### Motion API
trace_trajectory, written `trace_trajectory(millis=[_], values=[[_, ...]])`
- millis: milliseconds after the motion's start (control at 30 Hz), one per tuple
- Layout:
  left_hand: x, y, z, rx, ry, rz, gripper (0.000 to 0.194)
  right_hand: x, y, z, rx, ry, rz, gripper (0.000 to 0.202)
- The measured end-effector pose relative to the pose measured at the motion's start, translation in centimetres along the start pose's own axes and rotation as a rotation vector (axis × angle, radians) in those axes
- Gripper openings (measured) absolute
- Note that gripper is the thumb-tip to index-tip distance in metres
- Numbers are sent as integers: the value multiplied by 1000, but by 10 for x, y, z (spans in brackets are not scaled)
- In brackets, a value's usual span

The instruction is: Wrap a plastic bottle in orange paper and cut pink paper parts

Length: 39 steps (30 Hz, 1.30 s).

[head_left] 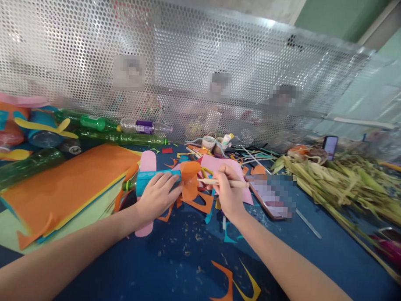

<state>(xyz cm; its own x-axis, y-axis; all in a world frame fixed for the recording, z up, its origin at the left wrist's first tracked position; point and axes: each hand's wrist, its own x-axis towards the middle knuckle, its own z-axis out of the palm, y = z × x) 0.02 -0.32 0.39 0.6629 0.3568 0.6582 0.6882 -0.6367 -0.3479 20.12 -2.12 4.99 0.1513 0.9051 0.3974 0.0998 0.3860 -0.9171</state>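
Observation:
My left hand [161, 194] lies over a bottle wrapped in blue paper [146, 182], its fingers resting on the wrap. A rounded pink strip [148, 161] crosses the bottle near its green cap [128, 185]. At the bottle's other end is a shaped orange paper piece [190, 181]. In my right hand [228, 191] is a pale, pen-like stick [239, 184], pinched between the fingers, with its tip close to the orange piece. A pink sheet [247, 189] lies behind and beneath my right hand.
Stacked orange sheets [71, 185] lie left. Plastic bottles [145, 126] line the back. A phone [273, 199] and dried husks [344, 182] are at right. Paper scraps [227, 285] lie in front. People sit behind a perforated clear sheet [180, 66].

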Motion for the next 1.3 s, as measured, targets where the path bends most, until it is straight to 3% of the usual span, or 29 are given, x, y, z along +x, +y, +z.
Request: trace_trajectory(millis=[100, 433, 733, 933, 1300], values=[[0, 0, -1, 1, -2, -2, 20, 6, -1, -5, 33, -47, 18, 27], [0, 0, 1, 32, -26, -3, 17, 5, 34, -5, 49, -328, 36, 26], [-1, 0, 1, 21, -15, -10, 15, 2, 41, -6, -33, -333, -34, 26], [-1, 0, 0, 20, -16, -13, 17, 3, 43, -5, -112, -226, -78, 29], [0, 1, 1, 25, -15, -9, 17, 3, 45, -3, -167, -255, -99, 26]])
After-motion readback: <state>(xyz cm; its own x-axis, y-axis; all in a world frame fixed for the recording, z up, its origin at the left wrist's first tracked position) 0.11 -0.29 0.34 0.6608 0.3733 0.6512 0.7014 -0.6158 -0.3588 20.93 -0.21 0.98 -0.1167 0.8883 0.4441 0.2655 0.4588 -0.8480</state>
